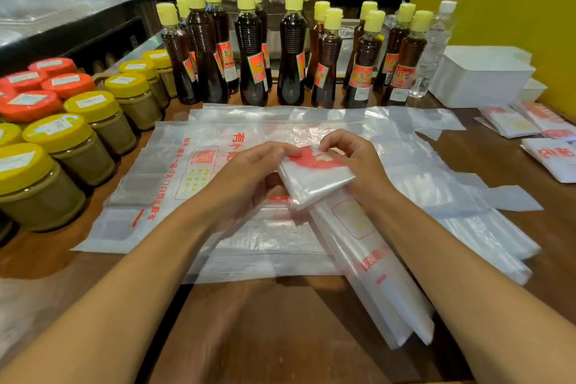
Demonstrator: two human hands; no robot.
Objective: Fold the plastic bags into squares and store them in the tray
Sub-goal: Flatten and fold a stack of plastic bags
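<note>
dark oil bottles (290,50) back row | yellow-lidded jars (74,146) left | yellow sign (498,9) right

Dark oil bottles (252,50), yellow-capped: about 15. Yellow-lidded jars (71,146): 8. Orange-lidded jars (29,104): 5. Clear bottle (434,47): 1. White trays (480,78): 2.

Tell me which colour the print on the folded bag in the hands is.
Red, on the translucent white folded bag; the head view shows it.

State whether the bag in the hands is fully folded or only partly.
Partly: the bag has a folded square end, but its long strip trails toward the table edge.
</note>
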